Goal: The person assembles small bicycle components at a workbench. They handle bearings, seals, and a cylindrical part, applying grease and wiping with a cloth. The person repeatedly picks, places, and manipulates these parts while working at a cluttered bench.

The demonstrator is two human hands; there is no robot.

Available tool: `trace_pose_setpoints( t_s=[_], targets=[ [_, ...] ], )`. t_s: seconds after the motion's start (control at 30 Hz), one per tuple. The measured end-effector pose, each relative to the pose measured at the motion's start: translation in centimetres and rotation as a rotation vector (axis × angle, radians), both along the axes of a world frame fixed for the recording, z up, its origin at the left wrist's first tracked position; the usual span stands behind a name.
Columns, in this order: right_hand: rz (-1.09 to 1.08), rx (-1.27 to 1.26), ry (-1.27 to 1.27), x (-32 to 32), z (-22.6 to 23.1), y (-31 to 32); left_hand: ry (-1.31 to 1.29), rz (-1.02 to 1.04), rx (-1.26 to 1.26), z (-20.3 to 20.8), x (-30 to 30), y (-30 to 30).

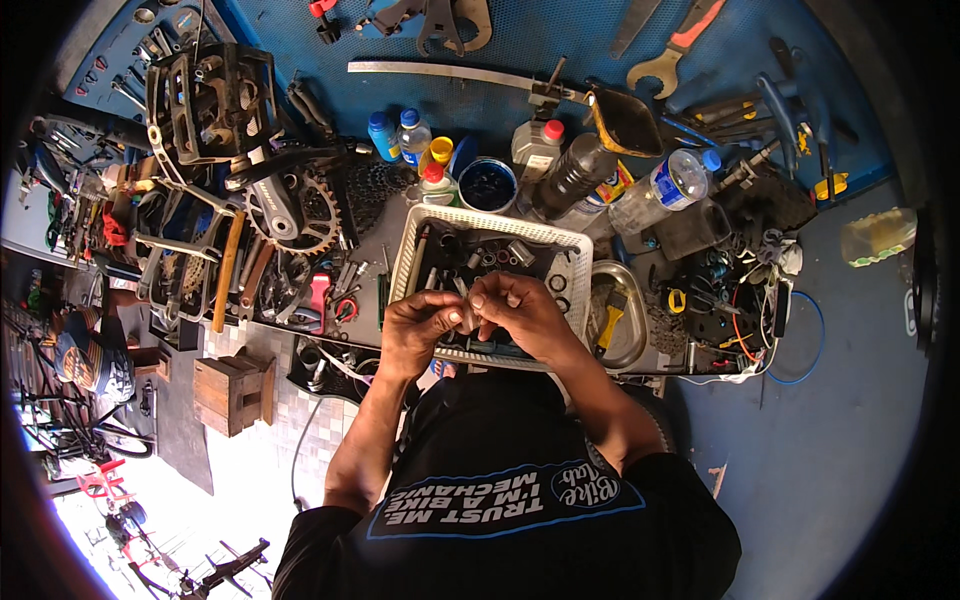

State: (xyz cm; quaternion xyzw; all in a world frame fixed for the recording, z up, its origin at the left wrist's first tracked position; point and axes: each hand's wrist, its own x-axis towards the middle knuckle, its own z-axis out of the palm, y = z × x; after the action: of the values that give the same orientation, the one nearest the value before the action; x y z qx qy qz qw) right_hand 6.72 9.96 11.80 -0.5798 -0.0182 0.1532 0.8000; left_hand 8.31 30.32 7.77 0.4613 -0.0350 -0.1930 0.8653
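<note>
Over a white plastic basket [500, 218] my two hands meet, fingertips together. My left hand [418, 328] is closed, pinching a small pale piece [466, 312] between thumb and fingers. My right hand [522, 312] is closed on the same piece from the other side. Fingers cover most of it, so its kind cannot be made out. Inside the basket lie small loose parts: a short metal cylinder [522, 253], several dark rings [559, 283] and a long thin rod [419, 247] along the left side.
Right of the basket is a metal tray [640, 335] holding a yellow-handled brush [609, 325]. Bottles [412, 137] and a blue tub [487, 186] stand behind. Left lie a crankset [287, 205], a wooden-handled hammer [228, 272] and red-handled scissors [345, 309]. Tools hang on a blue panel [330, 40].
</note>
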Motion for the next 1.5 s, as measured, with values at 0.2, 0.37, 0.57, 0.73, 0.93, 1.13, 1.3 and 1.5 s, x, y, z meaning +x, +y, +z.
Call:
trace_pose_setpoints(
  t_s=[0.2,0.37,0.57,0.73,0.93,1.13,1.3,1.5],
  targets=[
    [-0.008,0.041,0.028,-0.2,0.0,-0.1,0.010,0.001,0.039,0.0,-0.1,-0.2],
    [-0.009,0.080,0.032,-0.4,-0.1,-0.1,0.004,-0.016,0.066,0.0,-0.2,-0.1],
    [-0.011,0.064,0.067,-0.5,-0.1,0.0,0.016,-0.026,0.053,0.3,-0.3,0.1],
    [-0.015,0.039,0.043,-0.5,-0.1,0.2,0.017,-0.025,0.054,0.7,-0.3,0.1],
    [-0.012,-0.096,-0.015,-0.6,0.3,0.6,-0.015,-0.033,0.165,0.8,0.0,0.6],
    [-0.009,-0.068,-0.062,-0.3,0.2,0.4,-0.004,-0.049,0.103,1.2,0.2,0.7],
    [0.012,0.118,0.014,-0.3,0.2,0.4,-0.001,-0.084,0.046,1.9,0.4,0.8],
    [0.024,0.166,0.045,-0.3,0.0,0.3,0.007,-0.130,0.037,2.0,0.6,1.0]
  ],
)
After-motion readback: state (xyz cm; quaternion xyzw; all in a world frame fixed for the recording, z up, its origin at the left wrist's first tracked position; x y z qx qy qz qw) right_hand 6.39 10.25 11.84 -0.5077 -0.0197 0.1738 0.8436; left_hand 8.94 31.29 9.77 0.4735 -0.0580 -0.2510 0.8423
